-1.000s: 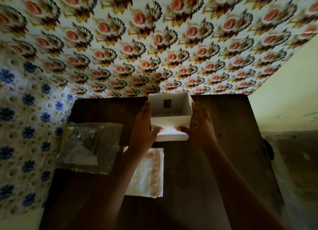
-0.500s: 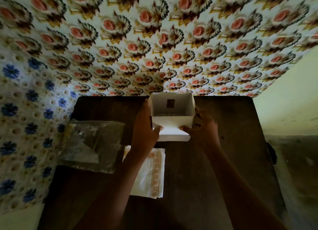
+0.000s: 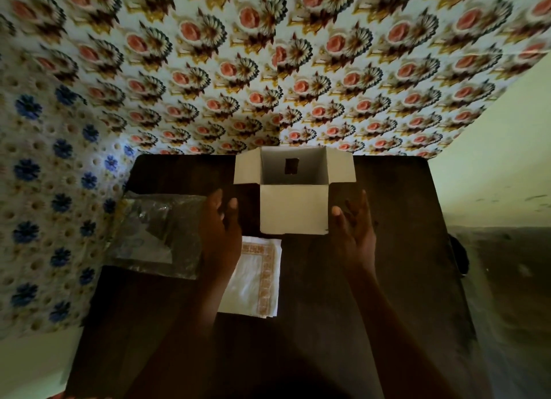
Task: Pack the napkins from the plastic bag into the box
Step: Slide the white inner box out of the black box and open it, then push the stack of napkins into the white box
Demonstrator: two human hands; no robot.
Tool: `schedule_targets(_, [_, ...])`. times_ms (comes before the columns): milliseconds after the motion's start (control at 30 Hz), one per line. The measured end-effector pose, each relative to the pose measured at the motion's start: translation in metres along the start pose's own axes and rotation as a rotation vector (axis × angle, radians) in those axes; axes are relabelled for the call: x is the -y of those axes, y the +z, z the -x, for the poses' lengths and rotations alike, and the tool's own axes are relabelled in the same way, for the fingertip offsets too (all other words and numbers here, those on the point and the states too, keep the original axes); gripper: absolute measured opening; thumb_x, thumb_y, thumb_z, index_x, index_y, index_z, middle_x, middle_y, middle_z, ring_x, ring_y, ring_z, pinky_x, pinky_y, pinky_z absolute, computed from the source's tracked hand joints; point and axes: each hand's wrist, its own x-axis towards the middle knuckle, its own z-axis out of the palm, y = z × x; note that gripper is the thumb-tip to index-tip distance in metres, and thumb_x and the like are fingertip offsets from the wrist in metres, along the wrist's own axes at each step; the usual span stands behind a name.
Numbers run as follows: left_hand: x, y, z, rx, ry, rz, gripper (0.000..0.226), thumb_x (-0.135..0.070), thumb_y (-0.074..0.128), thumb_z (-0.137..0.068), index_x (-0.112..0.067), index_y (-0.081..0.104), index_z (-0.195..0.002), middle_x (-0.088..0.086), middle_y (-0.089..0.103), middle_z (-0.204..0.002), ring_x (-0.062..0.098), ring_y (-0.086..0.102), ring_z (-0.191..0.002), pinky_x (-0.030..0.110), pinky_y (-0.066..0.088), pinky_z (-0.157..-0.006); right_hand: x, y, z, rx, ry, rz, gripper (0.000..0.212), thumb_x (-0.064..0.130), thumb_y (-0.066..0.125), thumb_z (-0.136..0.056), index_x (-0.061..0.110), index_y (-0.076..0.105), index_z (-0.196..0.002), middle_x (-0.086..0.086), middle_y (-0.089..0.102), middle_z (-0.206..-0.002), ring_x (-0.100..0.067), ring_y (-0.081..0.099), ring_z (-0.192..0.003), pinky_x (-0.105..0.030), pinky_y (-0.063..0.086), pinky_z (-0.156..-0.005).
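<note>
A white cardboard box [image 3: 293, 209] stands upright at the far middle of the dark table [image 3: 387, 294], its top open and its side flaps spread outward. A dark rectangular cutout shows on its inner back wall. My left hand [image 3: 222, 234] hovers just left of the box and my right hand [image 3: 353, 234] just right of it; both have fingers apart, hold nothing and do not touch the box. A stack of white napkins [image 3: 256, 279] with a brown patterned border lies on the table near my left wrist. The crumpled clear plastic bag [image 3: 158, 234] lies to the left.
Floral patterned walls rise directly behind the table and on the left. The table's right edge borders a plain pale wall and a dim floor. A dark rounded object [image 3: 460, 257] pokes out at the right edge.
Both hands have let go of the box and drawn apart to its sides. The box's flaps have opened outward, and it stands a little farther back on the table.
</note>
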Motion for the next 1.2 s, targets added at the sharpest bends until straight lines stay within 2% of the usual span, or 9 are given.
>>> schedule_targets(100, [0.034, -0.006, 0.01, -0.022, -0.189, -0.117, 0.041, -0.026, 0.051, -0.103, -0.012, 0.05, -0.142, 0.014, 0.052, -0.145, 0.031, 0.051, -0.133, 0.037, 0.039, -0.106, -0.022, 0.008, 0.022, -0.018, 0.111, -0.002, 0.07, 0.065, 0.045, -0.094, 0.03, 0.032, -0.153, 0.0, 0.05, -0.147, -0.018, 0.05, -0.131, -0.043, 0.046, -0.103])
schedule_targets(167, [0.07, -0.01, 0.016, 0.082, -0.195, -0.229, 0.04, -0.021, 0.059, -0.099, -0.01, 0.053, -0.136, 0.015, 0.058, -0.136, 0.032, 0.057, -0.127, 0.038, 0.047, -0.102, -0.045, 0.016, 0.035, 0.026, 0.166, 0.018, 0.079, 0.078, 0.036, -0.089, 0.02, 0.047, -0.14, 0.003, 0.056, -0.121, -0.017, 0.052, -0.109, -0.038, 0.045, -0.089])
schedule_targets(367, [0.183, -0.01, 0.023, 0.267, -0.423, -0.384, 0.109, -0.078, 0.064, -0.058, -0.027, 0.028, -0.148, 0.009, 0.049, -0.147, 0.036, 0.053, -0.132, 0.062, 0.047, -0.103, -0.072, 0.046, 0.071, 0.269, 0.344, 0.148, 0.047, 0.061, 0.042, -0.095, 0.019, 0.061, -0.102, -0.001, 0.057, -0.076, -0.009, 0.051, -0.06, -0.023, 0.043, -0.055])
schedule_targets(467, [0.188, -0.015, 0.023, 0.239, -0.427, -0.367, 0.111, -0.088, 0.067, -0.048, -0.029, 0.041, -0.139, 0.003, 0.06, -0.134, 0.029, 0.063, -0.121, 0.055, 0.057, -0.092, -0.067, 0.063, 0.078, 0.418, 0.361, 0.231, 0.022, 0.036, 0.056, -0.1, 0.023, 0.06, -0.118, 0.001, 0.068, -0.095, -0.008, 0.064, -0.073, -0.023, 0.055, -0.064])
schedule_targets(533, [0.175, -0.018, 0.025, 0.252, -0.412, -0.28, 0.087, -0.065, 0.082, -0.06, -0.024, 0.054, -0.13, 0.001, 0.067, -0.122, 0.025, 0.069, -0.11, 0.049, 0.061, -0.087, -0.065, 0.078, 0.08, 0.477, 0.35, 0.259, 0.036, 0.029, 0.061, -0.098, 0.018, 0.058, -0.132, -0.003, 0.071, -0.113, -0.012, 0.069, -0.091, -0.026, 0.059, -0.077])
schedule_targets(633, [0.155, -0.022, 0.024, 0.259, -0.402, -0.209, 0.073, -0.051, 0.089, -0.059, -0.018, 0.065, -0.119, 0.001, 0.073, -0.11, 0.022, 0.073, -0.099, 0.043, 0.063, -0.083, -0.064, 0.095, 0.086, 0.444, 0.387, 0.278, 0.043, 0.028, 0.072, -0.09, 0.012, 0.062, -0.129, -0.004, 0.072, -0.118, -0.012, 0.069, -0.092, -0.016, 0.054, -0.072])
schedule_targets(767, [0.15, -0.023, 0.019, 0.263, -0.53, -0.112, 0.05, -0.028, 0.095, -0.062, -0.01, 0.073, -0.103, 0.007, 0.076, -0.097, 0.026, 0.074, -0.086, 0.039, 0.062, -0.076, -0.068, 0.106, 0.086, 0.34, 0.442, 0.269, 0.054, 0.024, 0.084, -0.078, 0.007, 0.064, -0.125, -0.007, 0.072, -0.117, -0.022, 0.071, -0.102, -0.025, 0.056, -0.076])
schedule_targets(1033, [0.162, -0.033, 0.024, 0.413, -0.462, 0.117, 0.077, -0.027, 0.093, -0.055, -0.018, 0.058, -0.123, 0.003, 0.072, -0.11, 0.021, 0.072, -0.102, 0.048, 0.062, -0.085, -0.081, 0.114, 0.091, 0.293, 0.487, 0.091, 0.04, 0.009, 0.094, -0.062, 0.009, 0.071, -0.095, -0.012, 0.076, -0.101, -0.015, 0.073, -0.079, -0.027, 0.06, -0.065])
schedule_targets(1200, [0.151, -0.066, 0.028, 0.568, -0.448, 0.254, 0.057, -0.002, 0.081, -0.078, -0.017, 0.057, -0.128, -0.006, 0.07, -0.109, 0.01, 0.066, -0.106, 0.009, 0.054, -0.064, -0.077, 0.113, 0.102, 0.352, 0.372, -0.086, 0.077, 0.011, 0.098, -0.054, 0.005, 0.061, -0.12, -0.012, 0.073, -0.11, -0.024, 0.073, -0.101, -0.036, 0.064, -0.073])
